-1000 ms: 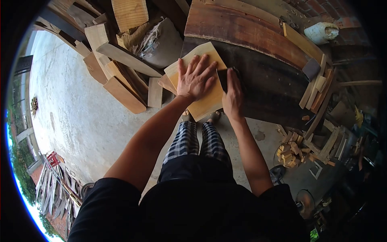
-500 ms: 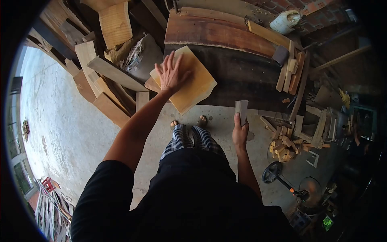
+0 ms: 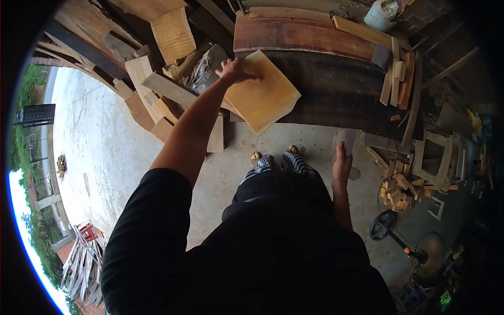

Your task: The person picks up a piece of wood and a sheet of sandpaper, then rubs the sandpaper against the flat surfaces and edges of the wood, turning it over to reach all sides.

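Left hand (image 3: 235, 71), one half second before lying flat on the board, had moved to its far left edge. Its fingers were spread past this edge, and its thumb lay on the upper face; this grip was open.

One yellowish, flat wooden board (image 3: 268, 94) with angled corners rested on the dark wooden worktop (image 3: 336, 86), near its left end, and one corner came out over the front edge. The right hand (image 3: 342, 164) was well apart from the board, in front of the worktop, and its grip was closed around one thin, greyish flat piece (image 3: 344, 142), which was blurred.

Along the far side of the worktop lay one long reddish-brown plank (image 3: 299, 35) and one long yellow strip of wood (image 3: 362, 31). At the right end there was one dark grey curved piece (image 3: 381, 56), touching a group of narrow wooden pieces (image 3: 388, 84). Two feet (image 3: 293, 149) stood on the concrete floor (image 3: 226, 194), and below at the right was one heap of small wooden blocks (image 3: 397, 193), too many to count exactly.
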Motion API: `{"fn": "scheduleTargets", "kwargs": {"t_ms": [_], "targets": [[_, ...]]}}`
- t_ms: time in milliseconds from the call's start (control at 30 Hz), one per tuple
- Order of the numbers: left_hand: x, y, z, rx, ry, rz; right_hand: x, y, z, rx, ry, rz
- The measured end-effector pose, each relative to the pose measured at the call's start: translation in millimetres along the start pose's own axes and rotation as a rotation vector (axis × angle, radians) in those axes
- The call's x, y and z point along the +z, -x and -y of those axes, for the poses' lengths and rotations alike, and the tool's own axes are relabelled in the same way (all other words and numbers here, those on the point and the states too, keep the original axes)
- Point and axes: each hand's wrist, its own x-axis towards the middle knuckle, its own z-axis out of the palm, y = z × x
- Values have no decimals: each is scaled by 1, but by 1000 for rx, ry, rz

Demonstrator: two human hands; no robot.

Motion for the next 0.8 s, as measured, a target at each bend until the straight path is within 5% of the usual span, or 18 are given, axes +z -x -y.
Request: {"fn": "scheduleTargets", "kwargs": {"t_ms": [133,200,333,400,467,567,700,800], "targets": [[-36,-13,-1,215,104,165,-4,-20,0,3,6,93],[-54,-16,4,240,446,539,-3,-32,-6,-20,30,116],[-103,43,-37,233,497,532,7,-53,-2,-116,127,194],[-109,60,-42,305,654,484,12,-65,20,-123,104,248],[-109,79,-48,439,1016,360,26,-89,33,-381,175,259],[-128,121,-74,414,973,274,48,-108,122,-934,276,142],[-97,135,-97,511,963,24,84,-144,195,-1112,171,269],[-66,140,-106,518,937,-92,111,-160,198,-905,450,352]]}}
